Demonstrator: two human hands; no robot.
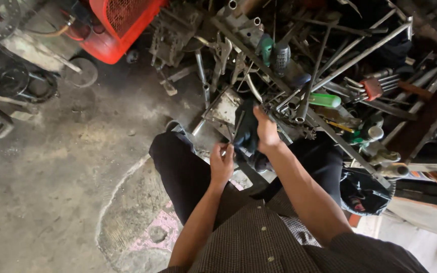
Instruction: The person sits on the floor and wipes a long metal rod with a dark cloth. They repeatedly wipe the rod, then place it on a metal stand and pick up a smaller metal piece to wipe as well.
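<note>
My left hand (222, 163) is closed around the lower end of a thin metal tool (235, 129) that points up toward the pile. My right hand (267, 132) reaches over a dark cloth (246, 132) and grips into the heap of tools, fingers curled on something I cannot make out. A metal tool rack (259, 55) crammed with wrenches, rods and screwdrivers fills the space in front of both hands. I am standing, with dark trousers (183, 172) below the hands.
A red mesh-covered machine (120, 23) stands at the upper left. A green-handled screwdriver (324, 100) and a red-handled wrench set (373, 87) lie in the rack. Wheels and discs (21, 83) sit at far left on the stained concrete floor (51, 192). A black bag (362, 192) hangs right.
</note>
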